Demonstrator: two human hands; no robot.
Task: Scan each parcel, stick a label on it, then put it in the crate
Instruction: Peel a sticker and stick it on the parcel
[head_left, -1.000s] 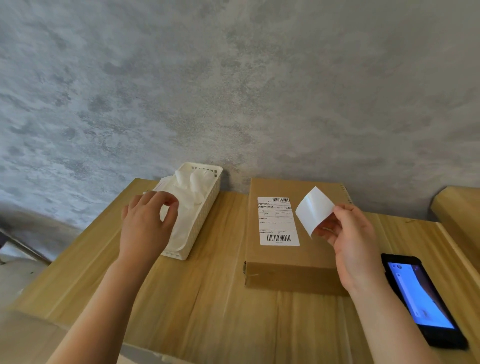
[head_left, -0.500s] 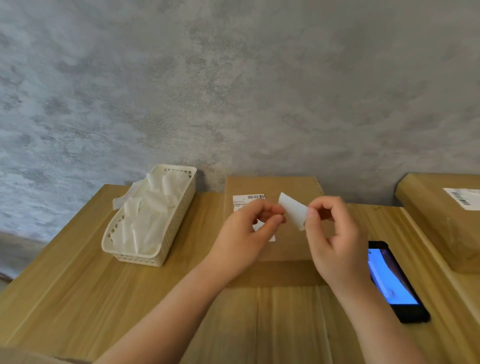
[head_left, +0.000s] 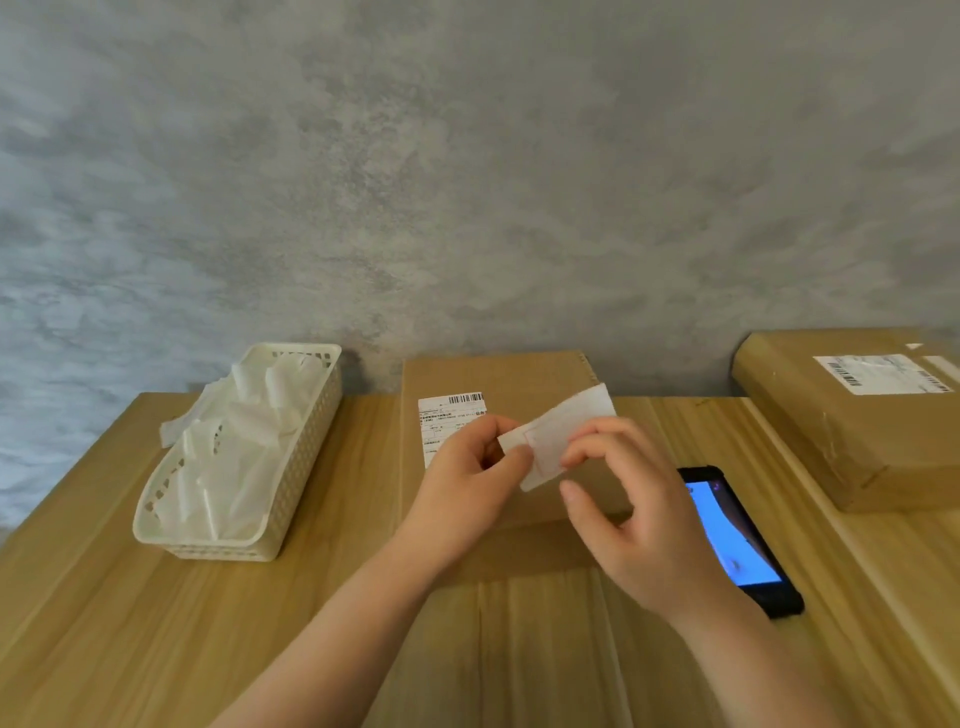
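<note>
A white label (head_left: 558, 435) is held up between both hands, tilted with its far corner higher, just above the top of a flat cardboard parcel (head_left: 498, 382). The left hand (head_left: 470, 480) pinches the label's near left end between thumb and curled fingers, and the right hand (head_left: 631, 512) pinches its lower right edge with fingertips, the thumb stretched out beneath. The parcel lies directly under and beyond the hands, its far edge against the grey wall (head_left: 467, 182); a printed shipping label (head_left: 448, 418) with a barcode shows on its top, partly hidden behind the left hand. Just right of the right hand, a black phone (head_left: 740, 540) lies on the wooden table (head_left: 130, 597) with its screen lit blue. Further right, well apart from the hands, a second cardboard parcel (head_left: 852, 426) sits on the table, with its own shipping label on top. Left of the left hand, a cream plastic basket (head_left: 291, 483) holds a heap of crumpled white backing strips (head_left: 234, 452), some spilling over its far left rim.
</note>
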